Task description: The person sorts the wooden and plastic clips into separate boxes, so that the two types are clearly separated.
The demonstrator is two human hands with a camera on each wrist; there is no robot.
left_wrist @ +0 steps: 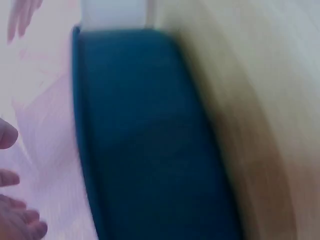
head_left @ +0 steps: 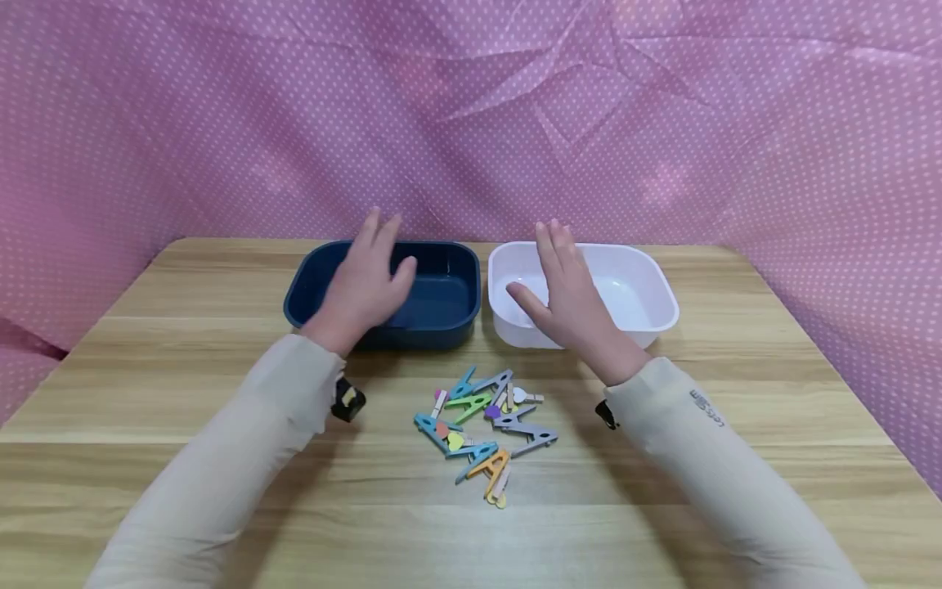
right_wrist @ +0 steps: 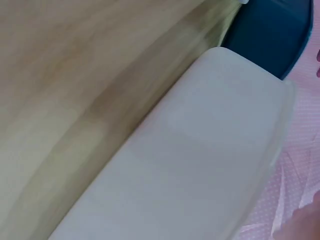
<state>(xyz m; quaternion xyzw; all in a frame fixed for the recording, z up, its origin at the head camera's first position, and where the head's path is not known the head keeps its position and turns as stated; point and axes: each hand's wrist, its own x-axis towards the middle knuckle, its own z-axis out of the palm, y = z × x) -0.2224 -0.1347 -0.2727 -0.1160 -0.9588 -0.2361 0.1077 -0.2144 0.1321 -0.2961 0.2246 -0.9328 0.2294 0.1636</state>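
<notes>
In the head view my left hand (head_left: 365,282) hovers over the dark blue basin (head_left: 449,335), fingers extended and thumb spread, holding nothing. My right hand (head_left: 567,298) is above the white basin (head_left: 655,315), its fingers also straight and the palm free. The left wrist view has the blue basin's side (left_wrist: 150,135) up close and blurred, with fingertips (left_wrist: 25,220) at the left edge. The white basin's side (right_wrist: 185,150) fills much of the right wrist view. Nearer the person lies a loose cluster of plastic clothespins (head_left: 533,438) and small wooden clips with coloured heart tops (head_left: 455,442).
Both basins stand side by side, with a narrow gap, near the back of the wooden table (head_left: 147,384). Behind and beside it hangs a pink dotted cloth (head_left: 471,123). The clips are blue, grey, green and orange, some overlapping.
</notes>
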